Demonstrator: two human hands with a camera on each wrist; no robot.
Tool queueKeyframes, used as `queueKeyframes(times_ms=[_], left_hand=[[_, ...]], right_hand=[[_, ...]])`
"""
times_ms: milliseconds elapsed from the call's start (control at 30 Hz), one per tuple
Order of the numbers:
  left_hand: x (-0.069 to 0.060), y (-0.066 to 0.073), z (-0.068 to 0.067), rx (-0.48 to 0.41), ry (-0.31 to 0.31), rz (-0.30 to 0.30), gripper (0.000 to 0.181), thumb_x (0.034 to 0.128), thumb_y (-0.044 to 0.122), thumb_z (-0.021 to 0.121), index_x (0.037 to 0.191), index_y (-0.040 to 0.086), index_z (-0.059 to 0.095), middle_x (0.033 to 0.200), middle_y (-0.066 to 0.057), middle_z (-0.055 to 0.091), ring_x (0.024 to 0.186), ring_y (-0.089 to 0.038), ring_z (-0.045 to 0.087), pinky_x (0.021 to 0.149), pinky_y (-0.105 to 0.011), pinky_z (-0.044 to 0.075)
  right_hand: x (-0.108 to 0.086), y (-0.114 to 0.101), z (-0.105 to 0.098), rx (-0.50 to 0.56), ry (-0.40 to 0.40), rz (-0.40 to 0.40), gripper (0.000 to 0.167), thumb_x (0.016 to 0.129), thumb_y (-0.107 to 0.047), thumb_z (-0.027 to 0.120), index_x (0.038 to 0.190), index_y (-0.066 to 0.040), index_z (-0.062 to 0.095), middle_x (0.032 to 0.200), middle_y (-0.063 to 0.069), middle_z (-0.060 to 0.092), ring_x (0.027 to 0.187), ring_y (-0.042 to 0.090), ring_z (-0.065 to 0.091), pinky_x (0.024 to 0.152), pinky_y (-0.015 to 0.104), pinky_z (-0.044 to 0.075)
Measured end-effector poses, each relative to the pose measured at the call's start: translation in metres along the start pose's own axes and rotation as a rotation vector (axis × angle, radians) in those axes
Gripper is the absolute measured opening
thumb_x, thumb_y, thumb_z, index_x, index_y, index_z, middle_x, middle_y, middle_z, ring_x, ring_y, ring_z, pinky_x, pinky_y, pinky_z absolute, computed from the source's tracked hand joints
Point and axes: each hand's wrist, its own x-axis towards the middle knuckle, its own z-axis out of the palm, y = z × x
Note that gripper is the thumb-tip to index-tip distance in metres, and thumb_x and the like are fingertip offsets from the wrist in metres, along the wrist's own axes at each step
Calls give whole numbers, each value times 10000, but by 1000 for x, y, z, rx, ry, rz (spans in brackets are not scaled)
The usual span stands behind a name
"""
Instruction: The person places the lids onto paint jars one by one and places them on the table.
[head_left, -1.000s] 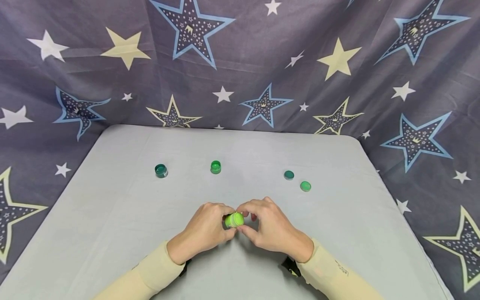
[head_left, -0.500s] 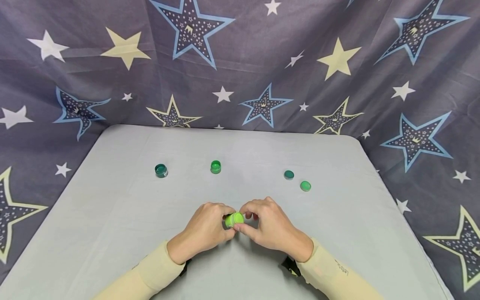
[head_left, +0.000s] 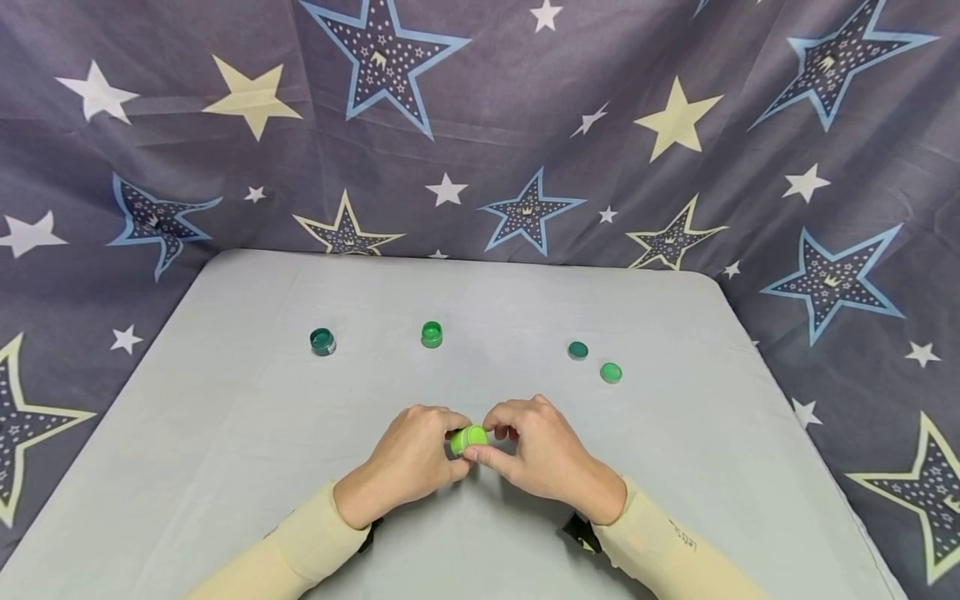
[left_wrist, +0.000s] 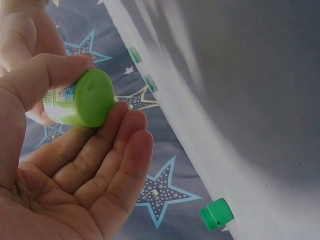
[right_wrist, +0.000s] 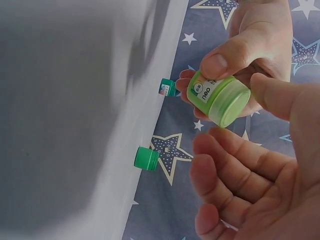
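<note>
A lime-green paint jar (head_left: 468, 440) with a printed label is held tilted between both hands, near the middle front of the table. My left hand (head_left: 412, 450) grips its body between thumb and fingers; the thumb presses on the label side in the right wrist view. At the other end sits the jar's lid (right_wrist: 230, 107), translucent at its rim. My right hand (head_left: 540, 454) has thumb and index finger at opposite sides of this lid, pinching it. Its other fingers are loosely bent.
Beyond the hands on the pale table (head_left: 480, 300) stand an uncapped dark teal jar (head_left: 322, 342) and an uncapped green jar (head_left: 431, 334). To the right lie a teal lid (head_left: 577, 350) and a green lid (head_left: 611, 372). A starry curtain (head_left: 480, 125) hangs behind.
My right thumb has slid left over the near side of the lime-green jar, and the right index finger has shifted slightly right. The left hand and other jars have stayed put.
</note>
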Motion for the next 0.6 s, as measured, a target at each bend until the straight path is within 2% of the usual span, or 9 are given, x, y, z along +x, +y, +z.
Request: queueKeyframes(times_ms=[233, 433, 600], left_hand=[[0, 0, 0, 8, 1, 6, 219, 746, 112, 891, 930, 74, 778, 803, 38, 702, 617, -25, 512, 595, -227, 449], [0, -1, -1, 0, 1, 5, 229, 745, 131, 905, 929, 82, 776, 791, 51, 691, 624, -34, 536, 596, -227, 456], [0, -1, 0, -2, 5, 6, 200, 743, 127, 906, 874, 113, 756, 747, 83, 651, 609, -10, 500, 583, -224, 447]], right_hand=[[-1, -2, -2, 11, 15, -18, 290, 842, -389, 852, 980, -165, 731, 853, -88, 665, 698, 78, 566, 674, 267, 400], [-2, -2, -2, 48, 3, -70, 326, 822, -242, 869, 1095, -148, 717, 1043, -73, 713, 756, 97, 574, 703, 261, 398], [-2, -2, -3, 57, -16, -71, 334, 803, -144, 862, 1102, -160, 716, 1065, -94, 709, 769, 121, 575, 715, 255, 397]])
